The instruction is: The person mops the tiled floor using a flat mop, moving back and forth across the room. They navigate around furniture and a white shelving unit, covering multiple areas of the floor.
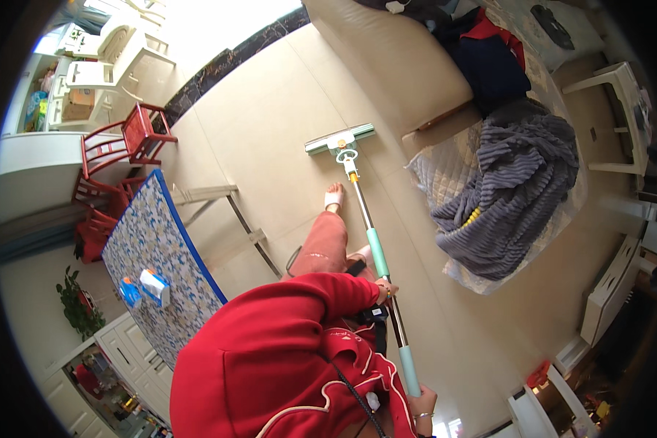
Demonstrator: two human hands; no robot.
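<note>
A sponge mop with a white and pale green head [341, 139] and a long silver and mint-green pole [377, 252] slants across the middle of the view. Its head rests on the beige tiled floor, just beyond my foot. Around the metal part of the pole, below the upper mint-green sleeve, my left hand [386, 290] is closed. Closer to the pole's near end, my right hand [423, 402] grips the lower mint-green handle [409, 371]; a bracelet circles that wrist. The palms and some of the fingers are hidden.
A beige sofa [394, 66] and a padded seat with a crumpled grey blanket [507, 190] stand to the right. On the left is a table with a blue-edged patterned cover [153, 255], carrying a tissue pack. Red chairs [140, 135] stand beyond it.
</note>
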